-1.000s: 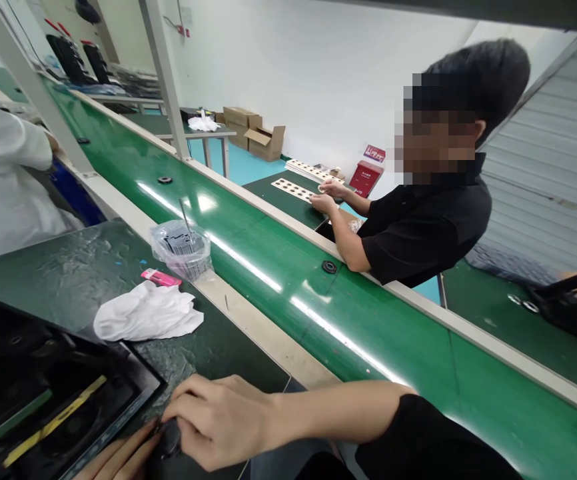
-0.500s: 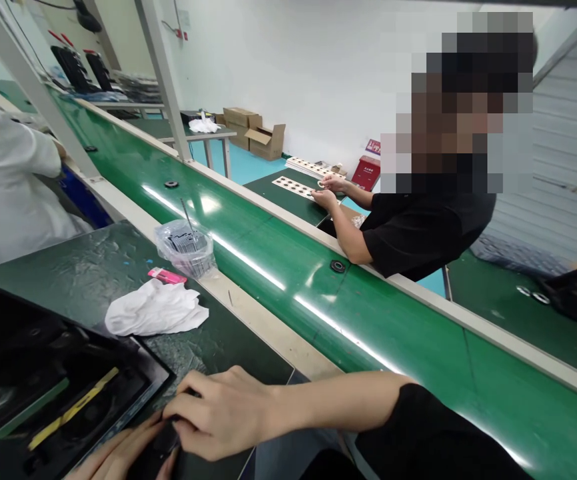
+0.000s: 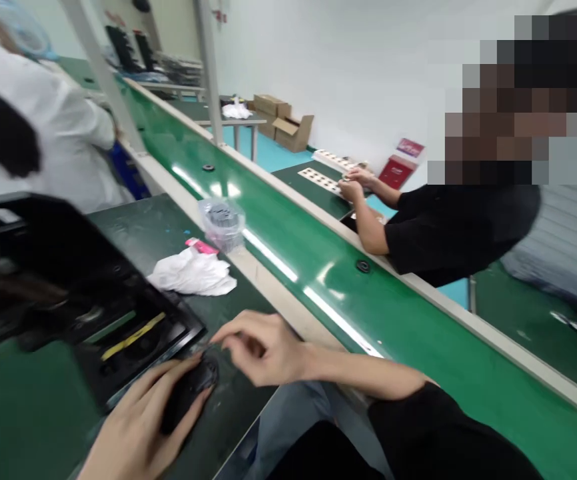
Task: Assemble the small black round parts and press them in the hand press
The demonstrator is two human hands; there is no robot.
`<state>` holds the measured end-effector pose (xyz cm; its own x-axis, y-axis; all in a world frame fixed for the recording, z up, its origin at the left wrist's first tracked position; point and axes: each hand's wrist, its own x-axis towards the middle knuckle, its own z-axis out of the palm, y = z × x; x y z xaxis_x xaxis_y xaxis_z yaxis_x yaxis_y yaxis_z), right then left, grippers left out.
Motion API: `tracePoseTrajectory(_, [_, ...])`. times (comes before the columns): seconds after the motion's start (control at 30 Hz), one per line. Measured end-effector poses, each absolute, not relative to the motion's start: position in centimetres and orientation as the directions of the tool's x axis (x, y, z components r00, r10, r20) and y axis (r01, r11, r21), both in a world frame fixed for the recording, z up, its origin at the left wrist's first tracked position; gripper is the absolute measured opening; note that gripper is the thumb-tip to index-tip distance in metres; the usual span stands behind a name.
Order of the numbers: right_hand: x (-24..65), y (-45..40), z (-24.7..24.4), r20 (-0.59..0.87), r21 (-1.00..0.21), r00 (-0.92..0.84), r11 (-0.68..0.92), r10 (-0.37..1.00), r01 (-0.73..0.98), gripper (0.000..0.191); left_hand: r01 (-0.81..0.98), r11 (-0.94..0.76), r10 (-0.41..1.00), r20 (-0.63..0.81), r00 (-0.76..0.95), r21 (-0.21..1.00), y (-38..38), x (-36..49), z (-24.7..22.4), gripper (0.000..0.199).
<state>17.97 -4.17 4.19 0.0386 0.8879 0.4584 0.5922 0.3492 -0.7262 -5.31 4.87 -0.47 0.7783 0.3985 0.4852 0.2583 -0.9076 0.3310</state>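
While my left hand (image 3: 136, 427) grips a black plastic part (image 3: 188, 393) over the surface (image 3: 238, 407), my right hand (image 3: 261, 348) sits just beside it, fingers curled, blurred, contents indeterminate; black tray (image 3: 103, 293) adjacent; white cloth (image 3: 193, 275) beyond.

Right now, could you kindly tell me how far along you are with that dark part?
Done: nothing clearly finished shows beside the black tray. In hand: the left hand holds the dark part, with the right hand just above it. Remaining: the clear plastic bag of dark pieces holds plenty.
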Motion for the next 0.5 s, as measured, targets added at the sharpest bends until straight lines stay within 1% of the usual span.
tracePoseTrajectory(0.07, [20.0,-5.4,5.5,0.447,-0.736,0.128,0.282,0.886,0.616,0.024,0.276,-0.902,0.412,0.471,0.78,0.332,4.2,-4.9,0.3,0.036])
tracePoseTrajectory(0.13, [22.3,-6.5,5.7,0.487,-0.709,0.272,0.194,0.83,0.677,0.021,0.289,-0.899,0.42,0.461,0.782,0.33,3.8,-4.6,0.6,0.034])
tracePoseTrajectory(0.2, [24.5,-7.2,4.7,0.501,-0.706,0.403,0.093,0.766,0.702,0.018,0.307,-0.893,0.436,0.463,0.772,0.328,3.5,-4.5,0.6,0.032])
tracePoseTrajectory(0.27, [26.1,-7.5,3.1,0.476,-0.731,0.481,0.027,0.736,0.682,0.019,0.31,-0.891,0.44,0.46,0.771,0.333,3.3,-4.5,0.4,0.03])
tracePoseTrajectory(0.33, [27.1,-7.0,1.5,0.418,-0.75,0.461,0.011,0.783,0.661,0.024,0.293,-0.892,0.431,0.453,0.78,0.344,3.2,-4.5,0.2,0.029])
tracePoseTrajectory(0.4, [27.4,-5.6,0.3,0.358,-0.74,0.357,0.029,0.863,0.672,0.03,0.277,-0.892,0.423,0.445,0.789,0.357,3.1,-4.4,0.1,0.027])
tracePoseTrajectory(0.47, [27.1,-3.7,-0.2,0.337,-0.705,0.253,0.065,0.907,0.706,0.033,0.266,-0.894,0.413,0.436,0.8,0.36,3.2,-4.5,0.0,0.026])
tracePoseTrajectory(0.5, [26.8,-2.8,-0.2,0.347,-0.688,0.234,0.077,0.908,0.722,0.035,0.254,-0.899,0.398,0.426,0.812,0.356,3.3,-4.5,-0.1,0.027])
